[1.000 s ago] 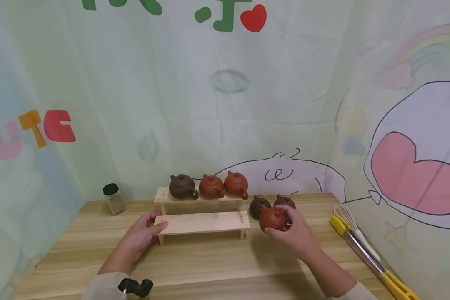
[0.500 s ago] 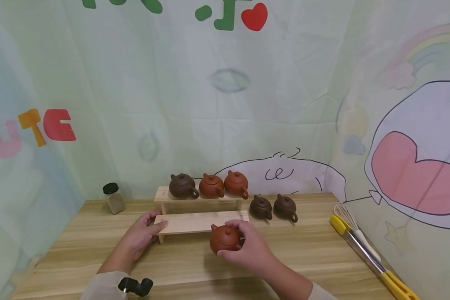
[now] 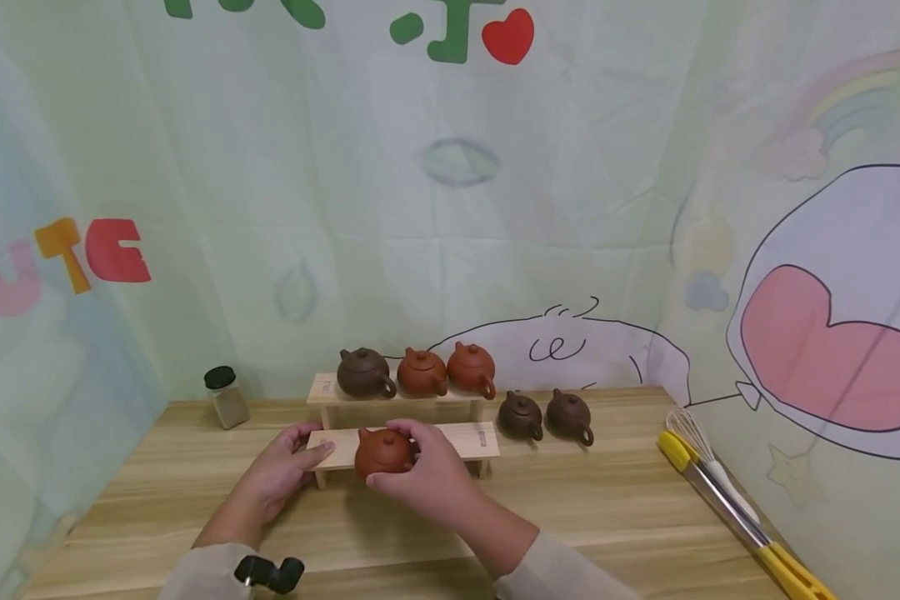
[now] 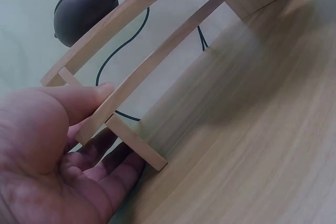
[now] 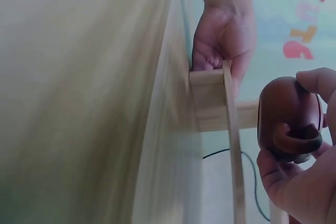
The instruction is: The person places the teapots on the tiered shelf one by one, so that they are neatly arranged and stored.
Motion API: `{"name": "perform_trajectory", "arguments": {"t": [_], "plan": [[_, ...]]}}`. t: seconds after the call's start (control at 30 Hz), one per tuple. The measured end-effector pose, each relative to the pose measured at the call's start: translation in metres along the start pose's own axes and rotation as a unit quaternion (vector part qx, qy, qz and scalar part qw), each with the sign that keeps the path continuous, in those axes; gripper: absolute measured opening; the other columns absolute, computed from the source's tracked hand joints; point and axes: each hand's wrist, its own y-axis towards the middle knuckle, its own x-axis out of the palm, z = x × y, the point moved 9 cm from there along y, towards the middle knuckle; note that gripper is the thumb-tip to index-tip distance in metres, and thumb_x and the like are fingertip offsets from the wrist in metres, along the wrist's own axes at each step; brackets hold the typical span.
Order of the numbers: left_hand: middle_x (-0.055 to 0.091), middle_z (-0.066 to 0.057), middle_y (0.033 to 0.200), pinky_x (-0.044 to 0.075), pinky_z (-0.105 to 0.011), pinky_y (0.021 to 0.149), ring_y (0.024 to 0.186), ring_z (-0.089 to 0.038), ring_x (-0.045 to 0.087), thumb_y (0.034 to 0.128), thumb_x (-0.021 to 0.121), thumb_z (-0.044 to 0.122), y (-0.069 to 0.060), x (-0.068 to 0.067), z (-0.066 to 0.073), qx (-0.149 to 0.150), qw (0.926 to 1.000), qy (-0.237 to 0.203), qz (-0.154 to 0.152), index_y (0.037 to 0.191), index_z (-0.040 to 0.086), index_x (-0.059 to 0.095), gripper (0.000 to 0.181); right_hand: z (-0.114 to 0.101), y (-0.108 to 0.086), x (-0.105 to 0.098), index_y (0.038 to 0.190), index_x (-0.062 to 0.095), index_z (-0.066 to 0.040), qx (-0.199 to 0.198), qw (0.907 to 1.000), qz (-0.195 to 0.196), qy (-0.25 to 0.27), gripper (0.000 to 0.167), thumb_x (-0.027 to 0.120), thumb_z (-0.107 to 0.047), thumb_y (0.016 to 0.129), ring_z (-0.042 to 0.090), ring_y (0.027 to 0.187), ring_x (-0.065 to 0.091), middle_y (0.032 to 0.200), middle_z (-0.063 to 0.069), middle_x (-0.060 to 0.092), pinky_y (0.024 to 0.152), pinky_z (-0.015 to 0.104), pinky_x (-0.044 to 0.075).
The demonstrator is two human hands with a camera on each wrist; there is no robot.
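My right hand (image 3: 437,479) grips a reddish-brown teapot (image 3: 384,455) at the front edge of the lower wooden shelf (image 3: 465,442). In the right wrist view a gap shows between this teapot (image 5: 283,108) and the shelf board (image 5: 234,156). My left hand (image 3: 281,471) holds the lower shelf's left end, thumb on top and fingers beneath, seen also in the left wrist view as a hand (image 4: 58,156) around the board (image 4: 131,80). A dark teapot (image 3: 363,373) and two reddish ones (image 3: 422,373) (image 3: 471,368) stand on the upper shelf.
Two dark teapots (image 3: 520,416) (image 3: 568,417) stand on the table (image 3: 607,500) right of the shelves. A black-lidded jar (image 3: 227,398) is at the back left. Yellow-ended tongs (image 3: 727,496) and a whisk (image 3: 708,454) lie along the right edge.
My right hand has carried the reddish teapot leftward from beside the dark teapots to the lower shelf. My left hand has stayed on the shelf's left end.
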Motion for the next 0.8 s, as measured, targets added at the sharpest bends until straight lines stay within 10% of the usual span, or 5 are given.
{"name": "perform_trajectory", "arguments": {"t": [0.8], "plan": [[0.011, -0.030, 0.177, 0.038, -0.059, 0.126, 0.157, -0.046, 0.037, 0.1077, 0.066, 0.033, -0.001, 0.002, 0.003, 0.001, 0.9999, -0.010, -0.013, 0.163, -0.003, 0.026, 0.077, 0.004, 0.049, 0.030, 0.145, 0.065, -0.024, -0.005, 0.9952, 0.032, -0.093, 0.072, 0.093, -0.043, 0.082, 0.019, 0.122, 0.065, 0.138, 0.003, 0.067, 0.100, 0.037, 0.059]]}}
